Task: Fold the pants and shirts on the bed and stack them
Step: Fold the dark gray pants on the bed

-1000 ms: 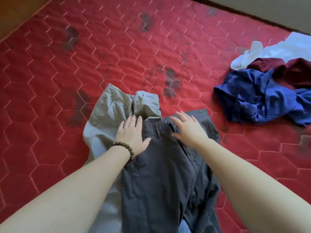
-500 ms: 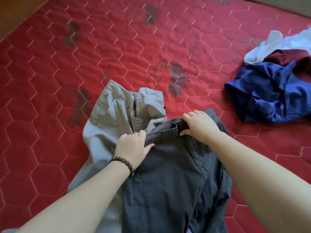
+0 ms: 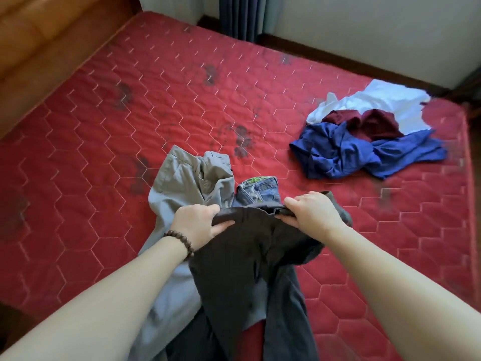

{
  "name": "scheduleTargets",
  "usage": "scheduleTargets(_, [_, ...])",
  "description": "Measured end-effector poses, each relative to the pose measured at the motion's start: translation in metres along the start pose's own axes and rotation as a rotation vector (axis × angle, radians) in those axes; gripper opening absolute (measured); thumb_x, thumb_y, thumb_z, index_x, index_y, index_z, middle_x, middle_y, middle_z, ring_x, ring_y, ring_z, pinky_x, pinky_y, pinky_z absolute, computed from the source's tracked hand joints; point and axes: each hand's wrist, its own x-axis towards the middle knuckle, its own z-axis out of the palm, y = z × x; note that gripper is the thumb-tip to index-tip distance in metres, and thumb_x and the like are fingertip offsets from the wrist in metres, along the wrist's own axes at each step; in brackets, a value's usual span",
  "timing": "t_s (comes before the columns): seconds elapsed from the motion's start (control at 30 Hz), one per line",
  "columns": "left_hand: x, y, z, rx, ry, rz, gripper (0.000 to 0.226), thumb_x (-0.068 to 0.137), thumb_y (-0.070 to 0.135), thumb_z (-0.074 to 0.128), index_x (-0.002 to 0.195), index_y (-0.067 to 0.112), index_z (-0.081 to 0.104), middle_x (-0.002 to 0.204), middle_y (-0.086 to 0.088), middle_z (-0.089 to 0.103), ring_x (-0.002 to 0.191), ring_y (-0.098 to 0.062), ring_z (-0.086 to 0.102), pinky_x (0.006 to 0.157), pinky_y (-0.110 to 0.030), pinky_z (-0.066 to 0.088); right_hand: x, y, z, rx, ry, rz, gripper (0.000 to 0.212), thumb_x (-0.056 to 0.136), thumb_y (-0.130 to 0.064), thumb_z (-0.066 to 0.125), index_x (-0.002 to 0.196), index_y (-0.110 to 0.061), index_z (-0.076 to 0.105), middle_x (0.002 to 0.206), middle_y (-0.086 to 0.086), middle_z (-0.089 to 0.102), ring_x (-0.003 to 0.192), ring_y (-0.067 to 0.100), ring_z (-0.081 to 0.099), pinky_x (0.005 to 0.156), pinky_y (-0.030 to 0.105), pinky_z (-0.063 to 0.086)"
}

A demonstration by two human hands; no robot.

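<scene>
The person's left hand [image 3: 195, 222] and right hand [image 3: 309, 209] both grip the waistband of a pair of dark grey pants [image 3: 250, 261], fingers curled over the top edge and thumbs tucked under it, so that the band is stretched between the two hands and raised off the bed [image 3: 104, 142]. The legs of these pants hang down toward the camera and trail over the near part of the mattress, one leg partly spread to the right. A brown bead bracelet [image 3: 179, 243] circles the left wrist. Beneath and to the left of the dark pair lies a pair of light grey pants [image 3: 182, 183], its waist end rumpled and pointing away from the person, its length running back under the left forearm. Just beyond the held waistband, between the two hands, the waist of a pair of blue jeans [image 3: 260, 190] shows, with a greenish patch inside the band. Farther right, well apart from the pants, a loose heap rests on the red quilted mattress: a blue shirt [image 3: 346, 152] in front, a maroon shirt [image 3: 364, 123] crumpled on top of it, and a white shirt [image 3: 385, 100] behind, near the far right edge. A wooden bed frame [image 3: 39, 48] borders the left side, and a dark curtain [image 3: 238, 16] hangs by the pale wall past the far edge.
</scene>
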Motion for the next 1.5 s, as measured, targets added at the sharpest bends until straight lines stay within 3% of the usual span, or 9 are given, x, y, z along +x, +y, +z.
scheduleTargets(0.13, [-0.03,0.036,-0.066,-0.143,0.013,0.007,0.052,0.081,0.072,0.046,0.06,0.025,0.043,0.052,0.009,0.044,0.064,-0.02,0.059,0.054,-0.028,0.034,-0.066,-0.026,-0.071,-0.009,0.077,0.112,0.043,0.08,-0.046,0.073,0.067,-0.009,0.055,0.055,0.008,0.059,0.049,0.033,0.059,0.046,0.031,0.034])
scheduleTargets(0.37, [-0.061,0.109,-0.162,-0.163,0.132,0.16,0.049,0.084,0.065,0.051,0.07,0.02,0.06,0.06,0.007,0.057,0.06,-0.015,0.056,0.06,-0.032,0.049,-0.158,-0.035,-0.169,-0.086,0.15,0.213,0.044,0.089,-0.059,0.052,0.076,-0.018,0.049,0.072,0.005,0.066,0.067,0.03,0.064,0.055,0.033,0.034])
scheduleTargets(0.53, [-0.087,0.177,-0.23,-0.119,0.317,0.291,0.046,0.085,0.061,0.054,0.066,0.02,0.055,0.059,0.006,0.056,0.056,-0.017,0.054,0.058,-0.029,0.046,-0.225,-0.028,-0.236,-0.122,0.252,0.28,0.043,0.091,-0.061,0.046,0.078,-0.021,0.041,0.075,0.002,0.066,0.07,0.025,0.064,0.058,0.033,0.041])
scheduleTargets(0.73, [-0.119,0.265,-0.314,0.005,0.505,0.456,0.047,0.082,0.068,0.049,0.057,0.03,0.04,0.055,0.017,0.044,0.053,-0.008,0.044,0.055,-0.024,0.031,-0.31,-0.011,-0.317,-0.195,0.502,0.258,0.045,0.087,-0.056,0.059,0.078,-0.012,0.059,0.072,0.004,0.066,0.062,0.026,0.063,0.056,0.031,0.047])
scheduleTargets(0.87, [-0.134,0.311,-0.366,0.065,0.601,0.511,0.052,0.079,0.075,0.043,0.057,0.029,0.039,0.055,0.015,0.043,0.057,-0.013,0.048,0.057,-0.026,0.034,-0.357,0.0,-0.353,-0.096,0.571,0.315,0.05,0.079,-0.068,0.057,0.079,-0.019,0.049,0.073,0.001,0.066,0.07,0.028,0.064,0.058,0.031,0.041])
scheduleTargets(1.0, [-0.143,0.337,-0.406,0.128,0.675,0.55,0.053,0.08,0.074,0.042,0.058,0.027,0.038,0.056,0.013,0.044,0.06,-0.016,0.049,0.059,-0.028,0.039,-0.398,0.004,-0.366,-0.018,0.555,0.418,0.049,0.075,-0.07,0.061,0.076,-0.024,0.047,0.068,-0.004,0.058,0.073,0.027,0.063,0.062,0.036,0.046])
scheduleTargets(1.17, [-0.145,0.343,-0.448,0.224,0.747,0.533,0.057,0.076,0.08,0.037,0.059,0.025,0.038,0.055,0.014,0.041,0.057,-0.015,0.043,0.058,-0.028,0.033,-0.427,0.008,-0.384,0.027,0.52,0.545,0.037,0.08,-0.056,0.067,0.073,-0.023,0.05,0.077,-0.002,0.063,0.081,0.026,0.063,0.071,0.038,0.05])
scheduleTargets(1.37, [-0.155,0.332,-0.476,0.381,0.824,0.523,0.058,0.074,0.081,0.039,0.062,0.025,0.038,0.06,0.007,0.05,0.06,-0.017,0.052,0.058,-0.029,0.038,-0.427,0.002,-0.416,-0.086,0.533,0.624,0.024,0.087,-0.038,0.064,0.101,-0.019,0.056,0.099,0.008,0.068,0.096,0.034,0.063,0.076,0.04,0.048])
scheduleTargets(1.5, [-0.162,0.317,-0.485,0.37,0.838,0.512,0.049,0.082,0.067,0.053,0.072,0.021,0.039,0.073,-0.001,0.06,0.07,-0.024,0.058,0.068,-0.034,0.041,-0.432,-0.002,-0.441,-0.112,0.541,0.618,0.022,0.088,-0.027,0.064,0.109,-0.022,0.06,0.105,0.004,0.068,0.102,0.03,0.062,0.082,0.04,0.05])
